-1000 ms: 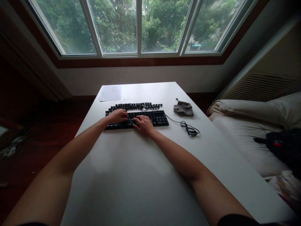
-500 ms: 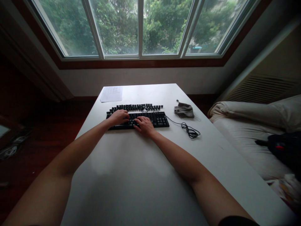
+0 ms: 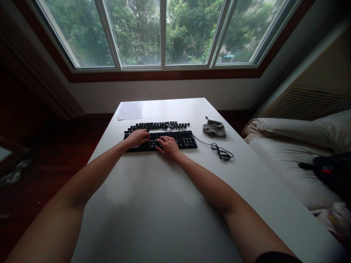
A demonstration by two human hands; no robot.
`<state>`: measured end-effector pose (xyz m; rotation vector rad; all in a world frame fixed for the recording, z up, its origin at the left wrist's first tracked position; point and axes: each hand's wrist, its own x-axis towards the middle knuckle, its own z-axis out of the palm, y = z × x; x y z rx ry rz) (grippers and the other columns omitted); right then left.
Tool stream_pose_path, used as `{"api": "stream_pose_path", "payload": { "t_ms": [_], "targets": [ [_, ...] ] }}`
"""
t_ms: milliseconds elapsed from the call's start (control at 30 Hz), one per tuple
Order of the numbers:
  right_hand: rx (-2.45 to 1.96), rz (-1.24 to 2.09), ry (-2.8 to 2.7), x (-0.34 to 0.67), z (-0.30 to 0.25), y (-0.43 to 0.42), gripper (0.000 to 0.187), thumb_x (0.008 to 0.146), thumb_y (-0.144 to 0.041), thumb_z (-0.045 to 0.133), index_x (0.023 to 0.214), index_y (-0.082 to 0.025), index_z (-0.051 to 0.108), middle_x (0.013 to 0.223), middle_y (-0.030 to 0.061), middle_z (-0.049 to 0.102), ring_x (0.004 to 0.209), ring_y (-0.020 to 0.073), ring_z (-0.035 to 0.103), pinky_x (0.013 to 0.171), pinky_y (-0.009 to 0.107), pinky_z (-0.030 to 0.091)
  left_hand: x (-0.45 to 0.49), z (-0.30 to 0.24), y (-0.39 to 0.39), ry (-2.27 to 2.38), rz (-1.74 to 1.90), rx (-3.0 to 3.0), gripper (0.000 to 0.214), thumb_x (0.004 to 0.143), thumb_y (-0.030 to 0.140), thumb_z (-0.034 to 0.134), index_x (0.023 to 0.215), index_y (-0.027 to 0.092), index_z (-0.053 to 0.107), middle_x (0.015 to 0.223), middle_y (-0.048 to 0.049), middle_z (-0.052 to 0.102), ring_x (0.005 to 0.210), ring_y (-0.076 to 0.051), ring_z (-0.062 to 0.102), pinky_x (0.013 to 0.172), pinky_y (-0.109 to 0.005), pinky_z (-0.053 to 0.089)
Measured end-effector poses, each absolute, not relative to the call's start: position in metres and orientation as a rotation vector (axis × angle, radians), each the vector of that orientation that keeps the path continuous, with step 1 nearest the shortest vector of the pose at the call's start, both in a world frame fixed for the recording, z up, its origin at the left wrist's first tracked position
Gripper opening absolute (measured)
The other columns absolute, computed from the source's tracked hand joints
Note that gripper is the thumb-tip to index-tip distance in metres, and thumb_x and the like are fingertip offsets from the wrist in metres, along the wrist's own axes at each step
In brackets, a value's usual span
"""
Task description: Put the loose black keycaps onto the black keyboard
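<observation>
A black keyboard point(image 3: 187, 141) lies across the white table, partly covered by both hands. My left hand point(image 3: 138, 137) is over its left part, fingers bent down and close together; whatever is at their tips is hidden. On the middle of the keyboard rests my right hand point(image 3: 168, 147), its fingers stretched to the left and the thumb apart near the front edge. Behind the keyboard stand loose black keycaps point(image 3: 156, 126) in uneven rows. A small clear or shiny item point(image 3: 168, 129) sits among them, too small to name.
The keyboard's coiled cable point(image 3: 223, 153) lies on the white table point(image 3: 153, 204) to the right. Beyond it is a grey cloth pouch point(image 3: 214, 128). A printed paper sheet point(image 3: 130, 110) is at the far left corner. A pale sofa point(image 3: 276, 160) stands along the right side.
My left hand has shifted very slightly on the keyboard. My right hand stays in nearly the same place, and the objects on the table have not moved.
</observation>
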<state>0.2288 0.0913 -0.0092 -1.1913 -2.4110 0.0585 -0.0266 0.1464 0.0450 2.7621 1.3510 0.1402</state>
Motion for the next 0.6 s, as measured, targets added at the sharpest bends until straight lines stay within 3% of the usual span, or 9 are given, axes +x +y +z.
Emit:
{"api": "stream_pose_path", "payload": {
  "t_ms": [600],
  "targets": [
    [-1.197, 0.068, -2.412, 0.228, -0.007, 0.089, 0.047, 0.101, -0.047, 0.058, 0.142, -0.023, 0.062, 0.144, 0.0147, 0.059, 0.134, 0.0311, 0.049, 0.112, 0.047, 0.035, -0.015, 0.039, 0.118, 1.483, 0.229, 2.836, 0.022, 0.096, 0.033, 0.059, 0.105, 0.023, 0.076, 0.109, -0.0092, 0.068, 0.104, -0.027, 0.064, 0.091, -0.039, 0.048]
  ]
}}
